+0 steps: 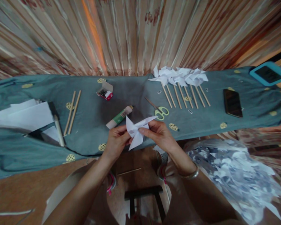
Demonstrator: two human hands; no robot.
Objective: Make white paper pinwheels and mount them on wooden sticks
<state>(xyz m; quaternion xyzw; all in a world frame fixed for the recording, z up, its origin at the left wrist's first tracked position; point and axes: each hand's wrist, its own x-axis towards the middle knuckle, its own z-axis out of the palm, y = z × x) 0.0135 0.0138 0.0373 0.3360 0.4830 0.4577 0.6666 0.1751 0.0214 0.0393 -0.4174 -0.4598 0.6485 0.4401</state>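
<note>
At six o'clock on the teal cloth (89, 125), left hand (115, 142) and right hand (159, 134) pinch a white paper pinwheel (137, 131); scissors (159, 111) lie at one o'clock.

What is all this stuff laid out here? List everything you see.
paper pinwheel: one, white, held in both hands, near middle
glue stick: one, green and white, on the cloth beyond the hands
scissors: one pair, green handles, right of the glue stick
pinwheels on sticks: several in a row, white, far side, right of middle
loose sticks: two, wood-coloured, left of middle
small box: one, red and white, far middle
paper sheets: a stack, white, far left
phone: one, black, right
tablet: one, blue case, far right
cloth: one, teal with yellow spots, under everything
paper scraps: a heap, white, lower right
left hand: one, pinching the pinwheel's left side
right hand: one, pinching its right side
</note>
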